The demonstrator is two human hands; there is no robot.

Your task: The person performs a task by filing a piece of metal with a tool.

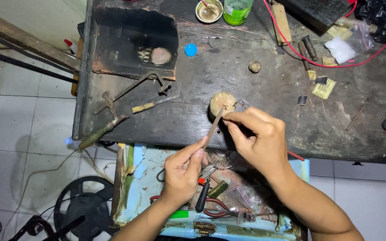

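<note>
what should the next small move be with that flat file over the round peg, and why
Probably a short, light push of the file along the small piece pinched in the right hand. The left hand holds the file's lower end, its tip already lies at the right fingertips, and both sit over the round peg on the workbench, so the piece looks braced for a stroke.

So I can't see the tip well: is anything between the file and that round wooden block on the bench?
Nothing visible. The thin file, held by the left hand and right hand, already has its tip at the round wooden block.
</note>
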